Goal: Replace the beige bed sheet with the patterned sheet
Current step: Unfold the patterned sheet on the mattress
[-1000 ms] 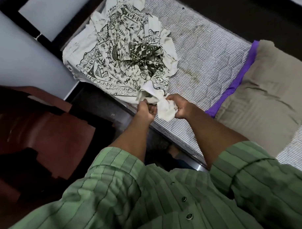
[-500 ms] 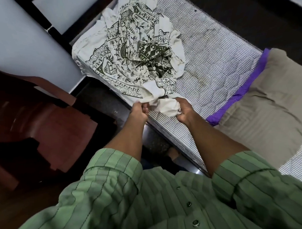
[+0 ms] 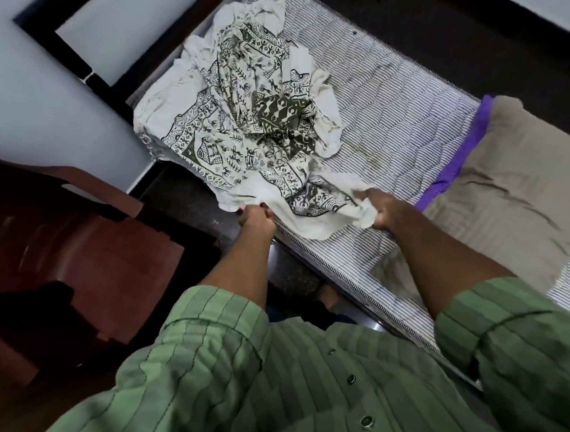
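Fingers of the left hand (image 3: 256,216) are curled tight around the near edge of the patterned sheet (image 3: 241,127), centre of frame, just over the mattress's near side. Fingers of the right hand (image 3: 385,209) are bunched around another section of the same edge, right of centre, with crumpled cream cloth bulging out of the fist. The hands are apart; a span of hem sags between them and lies on the mattress (image 3: 386,115).

The rest of the patterned sheet sits in a rumpled heap in the upper middle of the frame, on the far end of the mattress. One corner drapes over the mattress's left edge. Print is dark green figures and borders on cream, with a dense dark patch near the middle of the heap.

The mattress is bare, grey-striped and quilted, running diagonally from top centre to lower right. The beige sheet (image 3: 515,188) lies bunched at right of frame on the mattress, well clear of the patterned one. A purple strip (image 3: 459,164) runs along its left edge.

Dark red wooden furniture (image 3: 94,264) fills the left. Green striped shirt (image 3: 251,388) across the bottom, sleeves rolled above the forearms.
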### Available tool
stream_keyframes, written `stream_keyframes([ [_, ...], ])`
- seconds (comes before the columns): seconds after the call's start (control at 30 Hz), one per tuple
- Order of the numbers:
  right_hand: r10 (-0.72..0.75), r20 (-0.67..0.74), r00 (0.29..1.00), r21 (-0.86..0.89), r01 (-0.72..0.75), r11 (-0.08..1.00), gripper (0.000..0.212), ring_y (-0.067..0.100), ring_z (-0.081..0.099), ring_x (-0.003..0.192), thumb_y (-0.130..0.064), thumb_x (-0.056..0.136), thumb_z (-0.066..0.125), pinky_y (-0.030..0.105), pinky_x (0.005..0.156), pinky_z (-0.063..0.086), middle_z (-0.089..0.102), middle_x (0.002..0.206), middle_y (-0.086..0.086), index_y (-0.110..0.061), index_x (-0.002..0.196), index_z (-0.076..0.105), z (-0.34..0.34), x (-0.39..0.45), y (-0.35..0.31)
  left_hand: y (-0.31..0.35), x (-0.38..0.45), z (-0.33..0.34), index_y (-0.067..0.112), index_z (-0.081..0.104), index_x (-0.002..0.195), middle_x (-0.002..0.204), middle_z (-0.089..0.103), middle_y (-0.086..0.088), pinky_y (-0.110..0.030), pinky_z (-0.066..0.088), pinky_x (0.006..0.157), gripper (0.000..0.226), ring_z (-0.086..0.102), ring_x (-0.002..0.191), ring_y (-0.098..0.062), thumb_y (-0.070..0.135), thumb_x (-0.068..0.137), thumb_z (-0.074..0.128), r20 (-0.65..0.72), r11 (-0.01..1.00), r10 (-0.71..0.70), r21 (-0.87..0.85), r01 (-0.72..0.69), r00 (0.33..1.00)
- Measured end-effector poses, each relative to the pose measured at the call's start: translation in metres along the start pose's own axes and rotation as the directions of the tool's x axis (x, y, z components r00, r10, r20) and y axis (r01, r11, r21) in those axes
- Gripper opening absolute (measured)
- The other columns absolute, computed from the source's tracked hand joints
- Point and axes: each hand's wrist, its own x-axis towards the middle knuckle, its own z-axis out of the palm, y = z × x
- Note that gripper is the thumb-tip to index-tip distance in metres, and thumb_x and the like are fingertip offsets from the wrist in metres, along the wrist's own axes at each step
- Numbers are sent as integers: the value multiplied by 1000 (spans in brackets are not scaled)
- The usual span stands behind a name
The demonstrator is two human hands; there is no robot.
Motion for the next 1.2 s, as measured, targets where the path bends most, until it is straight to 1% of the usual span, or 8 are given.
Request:
stream_keyframes([
  [0.1, 57, 83, 995, 13, -58, 998, 12, 15, 72, 57, -17, 100, 58, 26, 46, 57, 72, 59, 2, -5, 99, 63, 15, 9, 20, -20, -10, 2, 7, 60, 115, 72, 61, -1, -14, 40, 37, 31, 50, 46, -5, 32, 109, 43, 62, 1000, -14, 1, 14, 998],
  [0.23, -22, -25, 999, 351, 29, 936, 29, 34, 73, 89, -13, 102, 57, 47, 61, 60, 74, 105, 21, 3, 126, 60, 31, 19, 33, -38, -29, -7, 5, 61, 134, 86, 68, 4, -13, 53, 64, 35, 64, 69, -4, 22, 106, 51, 155, 993, -10, 118, -8, 988],
  [0.33, -31, -40, 999, 397, 44, 917, 36, 21, 73, 64, -22, 106, 46, 32, 47, 59, 78, 84, 7, -3, 135, 53, 35, 2, 30, -57, -40, -9, 5, 63, 124, 100, 69, -3, -28, 57, 81, 29, 66, 87, -15, 21, 101, 60, 240, 905, 4, 412, -106, 971],
  [0.5, -38, 300, 953, 332, -67, 941, 40, 35, 70, 75, -32, 104, 54, 33, 42, 56, 70, 108, 24, -2, 129, 60, 12, -41, 18, -91, -44, -8, 21, 44, 141, 138, 51, -14, -42, 49, 98, 71, 51, 127, -34, 22, 80, 82, 802, -150, 228, 589, -794, 552],
  [0.57, -6, 438, 899, 232, -106, 967, 25, 34, 72, 80, -16, 95, 62, 37, 62, 60, 74, 97, 21, -2, 116, 66, -14, -53, 21, -96, -59, 2, 29, 26, 152, 151, 38, -16, -51, 48, 98, 92, 46, 133, -38, 24, 80, 83, 862, -321, 197, 507, -800, 468],
  [0.8, 52, 493, 868, 155, -147, 977, 32, 33, 72, 86, -21, 90, 54, 39, 84, 60, 76, 93, 18, -1, 103, 75, -79, -60, 18, -109, -95, 47, 19, 59, 121, 117, 67, -11, -42, 52, 85, 31, 63, 110, -33, 18, 90, 60, 930, -476, 201, 368, -799, 309],
  [1.0, -58, 138, 989, 468, -14, 884, 34, 23, 67, 76, -40, 100, 44, 31, 77, 52, 68, 83, 7, -11, 95, 61, -50, -24, 6, -123, -112, 66, 13, 65, 113, 102, 67, -9, -40, 50, 82, 40, 60, 94, -30, 20, 81, 42, 999, -277, 37, 15, -961, 5],
  [1.2, 47, 281, 959, 458, -177, 871, 57, 33, 70, 86, -46, 95, 40, 41, 89, 53, 70, 86, 17, 0, 80, 70, -33, -18, -22, -101, -111, 77, 18, 69, 103, 97, 70, -4, -41, 51, 76, 25, 61, 88, -25, 17, 81, 58, 998, -282, 1, 62, -957, 64],
])
